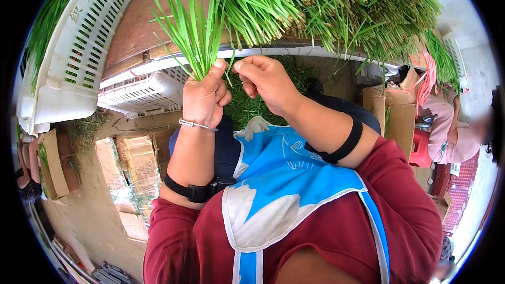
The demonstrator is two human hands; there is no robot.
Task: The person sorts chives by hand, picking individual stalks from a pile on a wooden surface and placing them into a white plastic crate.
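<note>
My left hand (207, 96) is closed around the lower ends of a small bunch of garlic chives (199, 35), whose green leaves fan upward. Just right of it, my right hand (266, 81) has its thumb and forefinger pinched at a thin chive leaf (229, 71) along the bunch's edge. Behind both hands, a large heap of garlic chives (272, 4) lies on the wooden tabletop (132, 27), many of its cut ends pointing toward me. A blue and white apron (276, 157) covers my lap below the hands.
A white slotted plastic crate (85, 39) stands at left, another crate (146, 90) beneath the table edge. Loose green trimmings (248, 104) lie below my hands. Cardboard boxes (398, 110), pink plastic strips (428, 75) and a seated person (446, 126) are at right. Flattened cardboard (130, 173) covers some floor.
</note>
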